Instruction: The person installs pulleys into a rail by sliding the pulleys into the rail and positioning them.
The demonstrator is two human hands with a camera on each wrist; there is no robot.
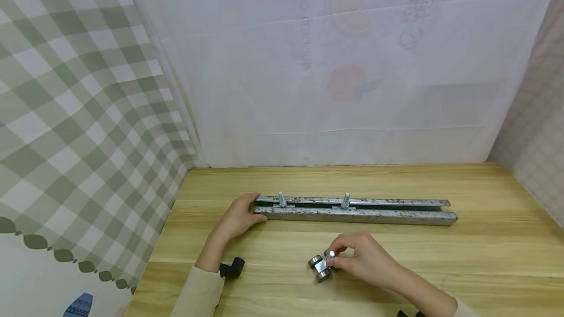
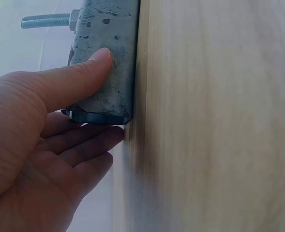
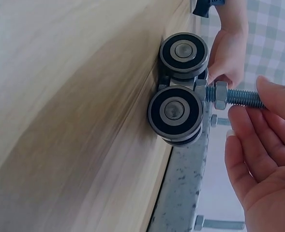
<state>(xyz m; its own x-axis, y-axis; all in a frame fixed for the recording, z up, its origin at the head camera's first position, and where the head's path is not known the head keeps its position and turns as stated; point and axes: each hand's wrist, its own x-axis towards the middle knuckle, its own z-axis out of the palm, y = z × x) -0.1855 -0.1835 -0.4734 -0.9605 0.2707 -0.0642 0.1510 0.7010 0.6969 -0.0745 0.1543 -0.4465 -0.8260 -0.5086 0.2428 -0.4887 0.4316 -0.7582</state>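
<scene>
A spotted grey metal channel rail (image 1: 352,214) lies across the wooden table, its slot facing up. Two threaded bolts, a left one (image 1: 282,199) and a right one (image 1: 346,200), stand up out of the slot. My left hand (image 1: 240,216) holds the rail's left end, the thumb on its front face and the other fingers behind and past the end. In front of the rail, my right hand (image 1: 363,260) pinches the threaded bolt (image 3: 246,98) of a roller trolley (image 1: 320,266). Its black-sealed steel wheels (image 3: 175,110) are at the tabletop; whether they touch it I cannot tell.
The pale wooden table (image 1: 498,253) runs back to a white printed cloth (image 1: 264,87). A green checked cloth (image 1: 88,87) hangs along the left side. A black strap fitting (image 1: 233,268) sits at the left wrist.
</scene>
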